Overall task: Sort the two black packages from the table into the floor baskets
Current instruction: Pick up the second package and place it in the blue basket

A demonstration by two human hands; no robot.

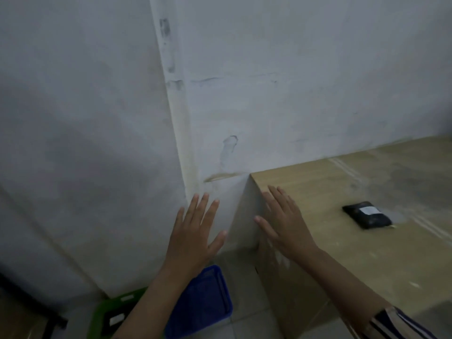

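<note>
Bare bench (318, 241) right of both empty, spread hands (195, 231) carries one black package (367, 215); baskets (208, 302) wait below.

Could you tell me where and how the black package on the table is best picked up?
The black package lies flat on the table, label up, to the right of the open right hand. Probably best to come from above with that hand and pinch across its shorter width; it looks like a soft, slim pouch.
</note>
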